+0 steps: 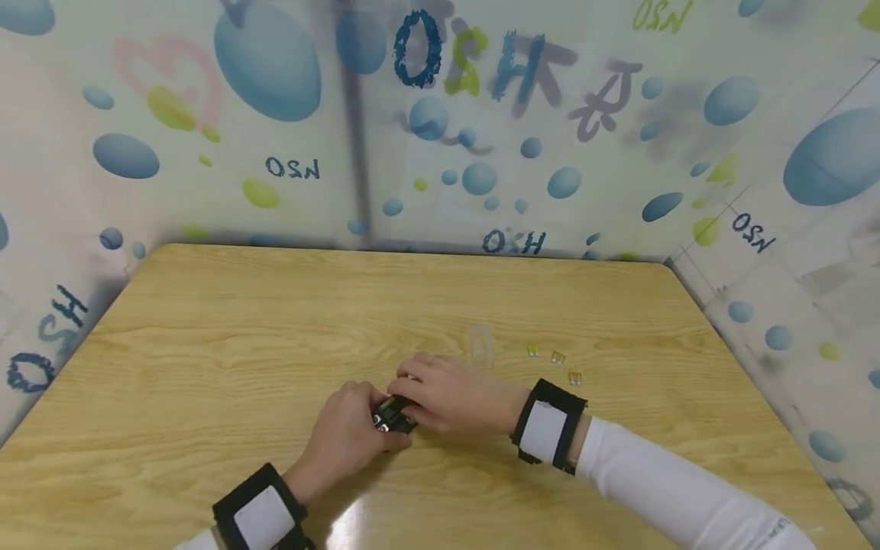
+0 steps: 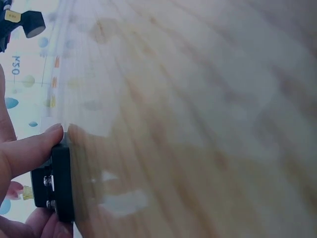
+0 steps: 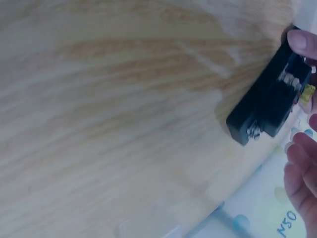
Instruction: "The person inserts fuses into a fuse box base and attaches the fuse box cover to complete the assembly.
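Observation:
My left hand (image 1: 347, 431) grips a small black fuse block (image 1: 392, 415) on the table. The thumb holds its near end, as the left wrist view shows. Metal screw terminals line the block (image 2: 62, 183) in that view. From the other side my right hand (image 1: 447, 393) reaches over the block and pinches a small yellow blade fuse (image 2: 27, 192) against its top face. The same fuse (image 3: 308, 93) appears at the right edge of the right wrist view. Whether the fuse sits in a slot cannot be seen.
To the right lie a yellow-green blade fuse (image 1: 532, 350) and two orange ones, the nearer fuse (image 1: 574, 378) and the farther fuse (image 1: 558, 357). A clear plastic box (image 1: 480, 346) stands behind my right hand. Printed walls border the wooden table (image 1: 241, 344).

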Demonstrator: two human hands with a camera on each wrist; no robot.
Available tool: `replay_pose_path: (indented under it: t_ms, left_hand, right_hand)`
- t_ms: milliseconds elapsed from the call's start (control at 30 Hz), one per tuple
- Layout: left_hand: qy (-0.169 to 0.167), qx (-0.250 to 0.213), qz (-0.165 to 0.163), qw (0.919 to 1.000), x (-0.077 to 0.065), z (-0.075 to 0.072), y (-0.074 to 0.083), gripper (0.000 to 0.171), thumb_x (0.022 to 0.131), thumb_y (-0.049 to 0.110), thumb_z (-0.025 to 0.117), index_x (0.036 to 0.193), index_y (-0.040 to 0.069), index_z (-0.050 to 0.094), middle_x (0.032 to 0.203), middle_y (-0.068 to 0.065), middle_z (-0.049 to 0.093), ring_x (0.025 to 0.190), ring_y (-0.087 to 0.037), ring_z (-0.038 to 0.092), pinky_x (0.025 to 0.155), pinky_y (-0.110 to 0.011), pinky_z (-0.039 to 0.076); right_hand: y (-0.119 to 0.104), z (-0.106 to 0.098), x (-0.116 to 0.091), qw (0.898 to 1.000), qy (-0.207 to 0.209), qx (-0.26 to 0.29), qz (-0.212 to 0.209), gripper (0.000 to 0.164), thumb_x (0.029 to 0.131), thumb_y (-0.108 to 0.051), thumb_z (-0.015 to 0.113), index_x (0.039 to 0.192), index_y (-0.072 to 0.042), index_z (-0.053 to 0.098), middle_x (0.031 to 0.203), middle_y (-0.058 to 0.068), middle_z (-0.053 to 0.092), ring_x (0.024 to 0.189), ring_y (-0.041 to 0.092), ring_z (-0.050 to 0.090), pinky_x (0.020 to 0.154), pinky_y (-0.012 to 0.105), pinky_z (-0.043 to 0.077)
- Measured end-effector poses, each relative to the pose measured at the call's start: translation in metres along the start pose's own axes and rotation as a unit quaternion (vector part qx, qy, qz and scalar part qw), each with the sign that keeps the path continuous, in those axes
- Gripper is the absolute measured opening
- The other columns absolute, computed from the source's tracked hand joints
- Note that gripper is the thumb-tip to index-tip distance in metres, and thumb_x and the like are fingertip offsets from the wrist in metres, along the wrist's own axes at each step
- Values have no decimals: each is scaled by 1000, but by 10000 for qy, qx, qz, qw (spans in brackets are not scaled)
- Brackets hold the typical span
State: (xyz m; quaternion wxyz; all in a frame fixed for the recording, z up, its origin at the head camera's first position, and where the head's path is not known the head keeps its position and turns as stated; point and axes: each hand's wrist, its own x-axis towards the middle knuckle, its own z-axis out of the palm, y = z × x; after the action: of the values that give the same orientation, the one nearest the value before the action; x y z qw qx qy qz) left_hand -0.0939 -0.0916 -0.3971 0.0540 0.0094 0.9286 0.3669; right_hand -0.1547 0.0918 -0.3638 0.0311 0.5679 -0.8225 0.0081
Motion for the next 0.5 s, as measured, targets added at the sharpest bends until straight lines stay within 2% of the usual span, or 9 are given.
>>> replay_pose_path:
  t_ms: [133,333,500]
  left_hand:
    - [-44,-72,-38,10000,0,0,1,51,55,30,95,92,6,69,86,-4,60,76,-16,51,66,-28,38]
    - [-42,-30,-100,9999,1,0,2,54,55,31,95,95,4,69,87,-5,59,76,-16,51,65,-28,38]
    - [-52,12,-133,9999,1,1,3,57,54,31,95,97,3,69,87,-6,58,75,-17,51,65,-28,39]
  right_hand:
    - [7,-2,-2,9999,61,44,74,33,99,-34,56,126,-16,58,120,1,58,106,14,59,94,29,51]
    - [17,-7,-4,9989,34,187,433,38,98,-38,58,129,-15,57,121,2,59,108,16,61,91,30,53]
    - [27,-12,-6,9978,132,69,646,42,97,-41,59,130,-15,57,120,3,60,105,16,63,85,31,55]
